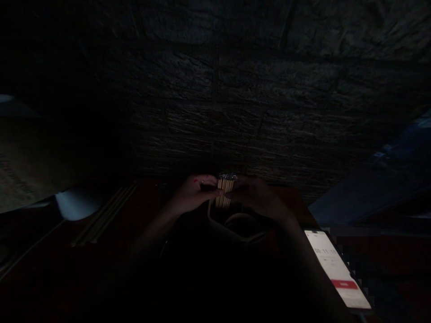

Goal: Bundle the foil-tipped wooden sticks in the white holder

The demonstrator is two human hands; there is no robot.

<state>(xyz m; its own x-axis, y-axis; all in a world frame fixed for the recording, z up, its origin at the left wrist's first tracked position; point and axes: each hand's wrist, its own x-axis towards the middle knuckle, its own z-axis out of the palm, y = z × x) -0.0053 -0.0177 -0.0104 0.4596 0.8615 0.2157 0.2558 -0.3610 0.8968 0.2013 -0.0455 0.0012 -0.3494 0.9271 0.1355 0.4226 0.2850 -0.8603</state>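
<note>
In the dim head view, a bundle of thin, light wooden sticks (224,194) stands upright between my hands, with a shiny, uneven layer across its top. My left hand (197,193) grips its left side, thumb in front, and has small red marks near the fingers. From the right, my right hand (257,195) closes on the same bundle, its fingers mostly in shadow. Just beneath the sticks is a dark open container (232,234) with a pale angular rim and a curved edge inside it. Darkness hides the bundle's lower ends, so I cannot tell whether they touch the container.
Behind the table rises a rough block wall (215,89). Several long thin sticks (104,215) lie at left near a pale rounded object (79,204) and a brownish printed sack or box (20,166). A lit phone (336,269) showing a timer lies by my right forearm.
</note>
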